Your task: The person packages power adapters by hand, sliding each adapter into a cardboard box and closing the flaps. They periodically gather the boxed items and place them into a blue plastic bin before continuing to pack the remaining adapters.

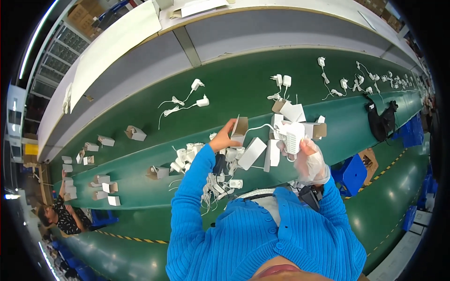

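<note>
My left hand (224, 138), bare, grips the edge of a small white cardboard box (239, 130) whose brown inside shows. In a thin clear glove, my right hand (310, 161) is closed on a white power adapter (294, 136). A white cable (258, 127) runs from near the adapter toward the box. Between my hands stand more white boxes (252, 153), some with raised flaps. Beside my left wrist lies a heap of white adapters (187, 155) with bundled cables (214, 189).
A long green conveyor belt (243, 79) carries spaced-out adapters (202, 101) and small boxes (136, 133). A black bag (382, 119) lies at the right on the near ledge. Blue stools (349, 175) stand below it. Another person (68, 216) works at the far left.
</note>
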`<state>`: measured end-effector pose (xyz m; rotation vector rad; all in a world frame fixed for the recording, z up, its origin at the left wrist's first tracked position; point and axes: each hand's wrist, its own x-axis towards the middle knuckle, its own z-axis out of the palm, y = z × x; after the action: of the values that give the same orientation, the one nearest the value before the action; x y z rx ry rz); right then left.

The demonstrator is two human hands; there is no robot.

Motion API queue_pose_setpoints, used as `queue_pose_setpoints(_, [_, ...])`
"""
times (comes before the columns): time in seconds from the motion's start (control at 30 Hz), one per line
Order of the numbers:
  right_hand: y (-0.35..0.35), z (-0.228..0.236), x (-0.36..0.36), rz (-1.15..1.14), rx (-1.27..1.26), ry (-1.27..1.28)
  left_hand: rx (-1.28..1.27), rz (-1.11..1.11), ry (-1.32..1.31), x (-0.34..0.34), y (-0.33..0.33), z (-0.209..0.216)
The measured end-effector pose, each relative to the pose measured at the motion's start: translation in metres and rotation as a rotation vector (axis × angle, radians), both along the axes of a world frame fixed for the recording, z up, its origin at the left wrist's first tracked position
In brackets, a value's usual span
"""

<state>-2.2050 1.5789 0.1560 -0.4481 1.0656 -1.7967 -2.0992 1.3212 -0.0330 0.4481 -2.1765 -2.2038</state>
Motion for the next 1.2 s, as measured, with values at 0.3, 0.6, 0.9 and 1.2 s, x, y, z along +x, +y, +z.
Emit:
queue_pose_setpoints(0.3, [-0.076,-0.006,0.004,0.558,0.417,1.451,-0.236,-0.102,0.102,0.039,0.018,0.090])
queue_pose_setpoints(0.6, [-0.126,-0.041,-0.033,0.494,-0.053,1.397,-0.207,0.068,0.137,0.041,0.000,0.051])
queue_pose_setpoints(0.9, [-0.198,-0.114,-0.072,0.833,0.555,1.669,-0.335,0.135,0.193,-0.027,-0.035,-0.001])
queue_pose_setpoints(1.2, [-0.257,-0.157,-0.129,0.326,0.258,1.814,-0.403,0.302,0.215,-0.115,-0.116,-0.072])
